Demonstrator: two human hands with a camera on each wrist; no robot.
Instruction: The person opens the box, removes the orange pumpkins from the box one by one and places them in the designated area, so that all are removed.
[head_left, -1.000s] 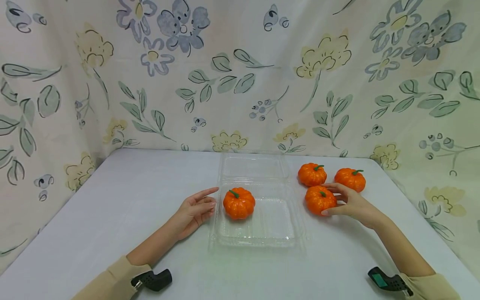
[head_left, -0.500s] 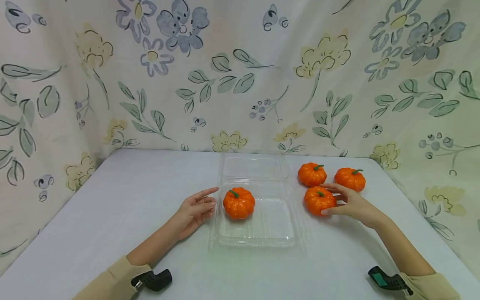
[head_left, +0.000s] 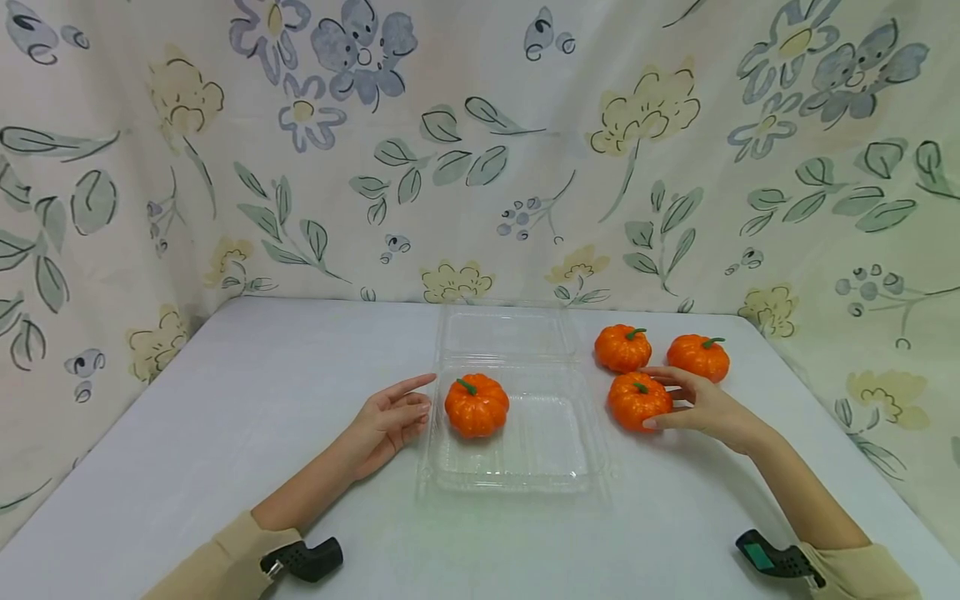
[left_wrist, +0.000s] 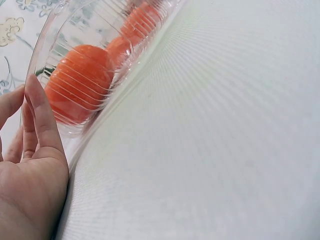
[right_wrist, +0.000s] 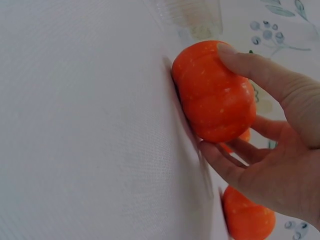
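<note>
My right hand (head_left: 705, 410) holds an orange toy pumpkin (head_left: 637, 403) with a green stem, right of the clear plastic clamshell box (head_left: 551, 429). In the right wrist view the thumb lies on one side of this pumpkin (right_wrist: 212, 95) and the fingers (right_wrist: 225, 162) on the other, close to the table. My left hand (head_left: 388, 425) is at the box's left edge, fingers extended, fingertips right at the rim in the left wrist view. One pumpkin (head_left: 476, 407) sits in the left part of the box, its lid (head_left: 506, 333) folded open to the back.
Two more pumpkins, one at back left (head_left: 622, 348) and one at back right (head_left: 697, 358), stand behind my right hand. A floral curtain (head_left: 480, 150) hangs behind and beside the white table (head_left: 300, 358).
The pumpkin in my right hand has turned slightly leftward, its stem shifting a little. The left hand, the box and the other pumpkins stay put.
</note>
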